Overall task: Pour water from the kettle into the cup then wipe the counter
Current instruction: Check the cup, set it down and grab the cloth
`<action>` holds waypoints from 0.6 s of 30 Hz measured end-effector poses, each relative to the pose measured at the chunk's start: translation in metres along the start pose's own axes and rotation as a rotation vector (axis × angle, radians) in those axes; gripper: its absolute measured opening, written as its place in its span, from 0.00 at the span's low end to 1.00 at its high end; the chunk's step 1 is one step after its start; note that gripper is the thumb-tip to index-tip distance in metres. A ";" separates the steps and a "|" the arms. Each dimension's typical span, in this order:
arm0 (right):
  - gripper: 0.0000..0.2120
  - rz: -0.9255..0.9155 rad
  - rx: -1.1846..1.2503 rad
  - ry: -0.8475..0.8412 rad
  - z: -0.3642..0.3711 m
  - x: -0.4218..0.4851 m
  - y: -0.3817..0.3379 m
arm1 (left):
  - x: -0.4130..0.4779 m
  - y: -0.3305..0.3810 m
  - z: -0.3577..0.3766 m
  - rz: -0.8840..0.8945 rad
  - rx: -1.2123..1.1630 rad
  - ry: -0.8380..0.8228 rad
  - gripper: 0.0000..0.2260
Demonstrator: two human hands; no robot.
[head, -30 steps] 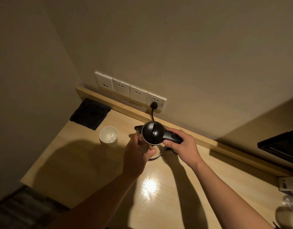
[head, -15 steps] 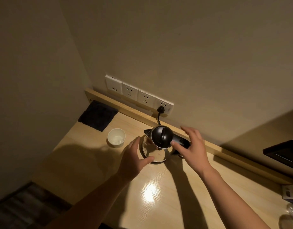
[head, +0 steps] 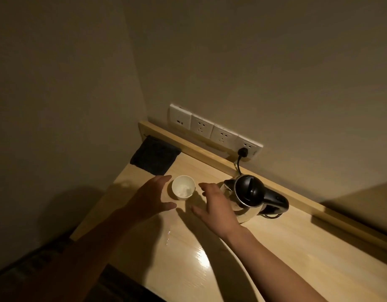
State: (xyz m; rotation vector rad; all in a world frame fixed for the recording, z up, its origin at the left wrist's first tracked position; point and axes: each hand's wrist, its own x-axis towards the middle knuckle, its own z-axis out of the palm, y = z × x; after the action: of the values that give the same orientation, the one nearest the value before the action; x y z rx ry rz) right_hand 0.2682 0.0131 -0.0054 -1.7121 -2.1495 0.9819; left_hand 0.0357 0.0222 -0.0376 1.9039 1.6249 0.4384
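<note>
A small white cup [head: 183,190] stands upright on the light wooden counter [head: 275,247], with something pale inside. My left hand [head: 151,198] hovers just left of it, fingers spread and holding nothing. My right hand [head: 216,205] is just right of the cup, also spread and empty, between the cup and the kettle. The kettle [head: 249,195], steel with a black lid and black handle, sits on its base to the right, plugged into the wall. A dark folded cloth [head: 154,154] lies in the far left corner. A small wet streak [head: 168,235] glints on the counter.
A row of white wall sockets [head: 212,129] runs above a raised wooden ledge [head: 201,150] at the back. The kettle's black cord [head: 239,162] rises to the rightmost socket. The counter's left edge drops to a dark floor [head: 35,264].
Both hands have let go of the kettle and moved left to either side of the cup. The kettle stays on its base. The view has shifted left.
</note>
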 end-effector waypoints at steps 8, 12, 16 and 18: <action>0.44 0.286 0.092 -0.032 0.047 0.055 0.016 | 0.037 -0.024 0.016 -0.035 -0.009 -0.135 0.34; 0.34 0.284 0.125 0.020 0.059 0.060 0.020 | 0.052 -0.025 0.028 -0.130 0.048 -0.234 0.33; 0.30 0.272 0.156 0.060 0.066 0.062 0.021 | 0.054 -0.027 0.032 -0.137 0.034 -0.234 0.31; 0.30 0.272 0.169 0.067 0.067 0.062 0.020 | 0.055 -0.028 0.031 -0.129 0.026 -0.237 0.30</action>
State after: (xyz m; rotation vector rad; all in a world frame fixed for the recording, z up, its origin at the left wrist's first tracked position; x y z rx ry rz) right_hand 0.2283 0.0486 -0.0821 -1.9548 -1.7684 1.1203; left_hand 0.0437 0.0711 -0.0861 1.7812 1.5900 0.1327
